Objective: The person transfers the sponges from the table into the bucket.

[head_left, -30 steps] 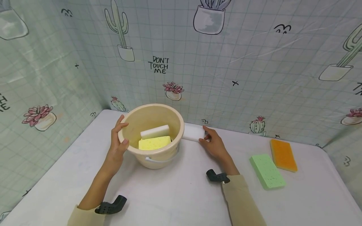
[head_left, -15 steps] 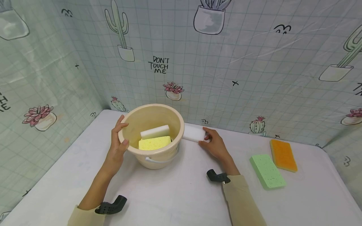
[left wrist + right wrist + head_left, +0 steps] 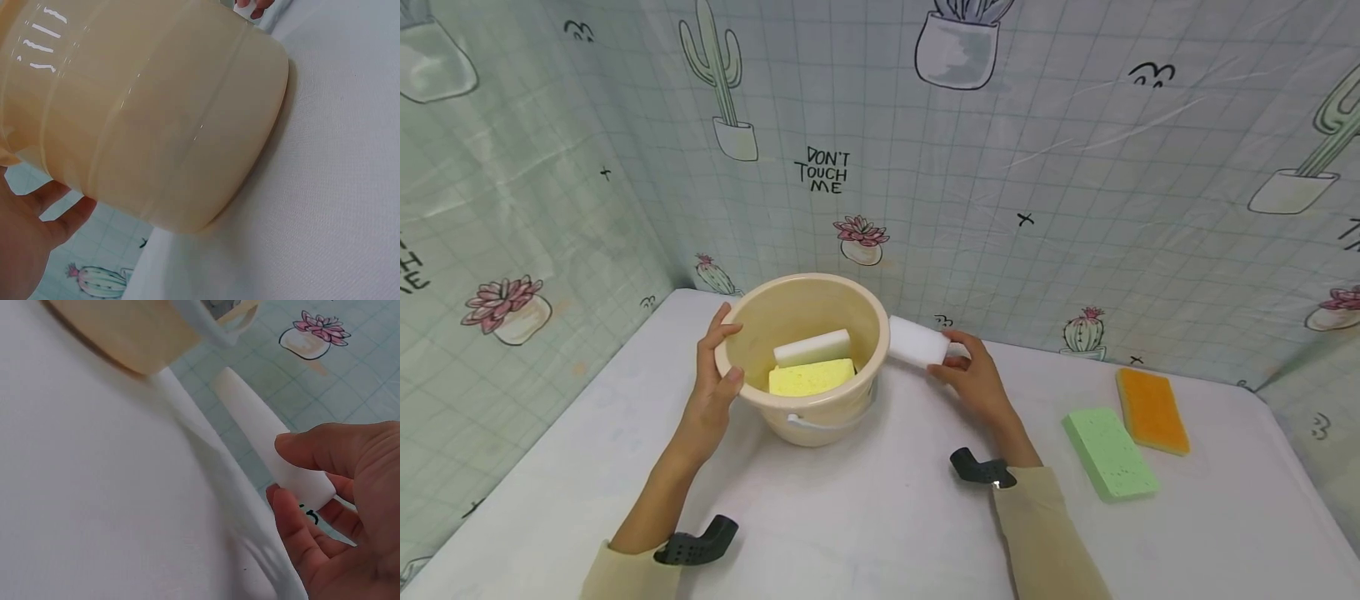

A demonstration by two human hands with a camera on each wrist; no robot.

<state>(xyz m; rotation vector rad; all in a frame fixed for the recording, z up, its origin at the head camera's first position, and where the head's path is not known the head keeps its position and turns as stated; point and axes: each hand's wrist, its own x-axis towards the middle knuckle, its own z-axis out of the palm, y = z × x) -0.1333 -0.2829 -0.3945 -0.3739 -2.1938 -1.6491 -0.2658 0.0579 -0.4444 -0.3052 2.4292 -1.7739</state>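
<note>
White block [image 3: 917, 342] lifted near back edge of desk [image 3: 865, 517], mid-frame | right grip [image 3: 977, 382] pinching it | left grip [image 3: 710, 387] holding rim of glossy, round bucket [image 3: 805, 317]

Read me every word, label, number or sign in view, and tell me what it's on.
"DON'T TOUCH ME": cactus-print back fabric.
"X" marks: back and left fabric.
"H" and "E": cut-off lettering, left fabric.
Right-edge lettering: cut off, unreadable.
Bucket: grey patch, too unclear to read.
Sponges: no readable text.
</note>
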